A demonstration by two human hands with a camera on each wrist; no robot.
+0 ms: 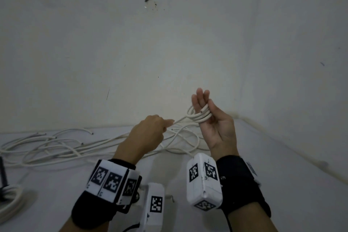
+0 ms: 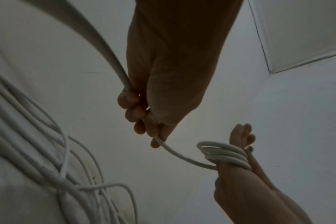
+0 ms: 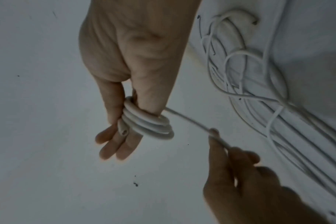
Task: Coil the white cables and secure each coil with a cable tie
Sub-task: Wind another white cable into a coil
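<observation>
My right hand (image 1: pixel 216 128) is raised palm toward me with its fingers straight up. A white cable coil (image 1: pixel 199 116) of several turns is wound round those fingers, and the thumb presses on it. In the right wrist view the coil (image 3: pixel 148 122) shows its cut end (image 3: pixel 123 131) lying against the fingers. A taut strand (image 1: pixel 180 118) runs left from the coil into my left hand (image 1: pixel 150 132), which grips it in a fist. The left wrist view shows that hand (image 2: pixel 153 106) closed round the cable, the strand (image 2: pixel 182 156) leading to the coil (image 2: pixel 226 154).
Several loose white cables (image 1: pixel 75 147) lie tangled across the white table (image 1: pixel 263 156) along the wall. Another coiled cable (image 1: pixel 11 199) sits at the left edge with a dark object (image 1: pixel 3 175) over it. The wall corner stands at the right.
</observation>
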